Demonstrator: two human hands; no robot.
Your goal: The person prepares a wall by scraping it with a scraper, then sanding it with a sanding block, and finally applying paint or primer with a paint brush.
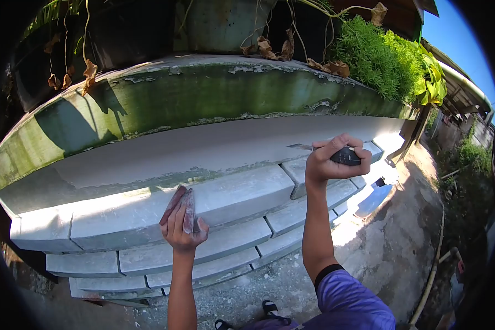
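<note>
My left hand (182, 228) is closed around a folded piece of reddish-brown sandpaper (174, 207), dusted white. Its tip lies over the top edge of the pale block course (236, 192), just below the smooth white wall band (165, 151). To the right, my raised right hand (338, 159) is wrapped round the black handle (346, 156) of a scraper. The scraper's thin metal blade (300, 147) points left across the white band. A patchy green-grey strip (198, 173) runs along the bottom of that band, between the two hands.
Above the band juts a mossy green ledge (203, 93) with peeling paint. Dry leaves (267, 48), pots and a bushy green plant (368, 55) sit on it. More stepped block courses (220, 242) descend to the concrete ground (368, 269). A long pole (432, 275) lies at right.
</note>
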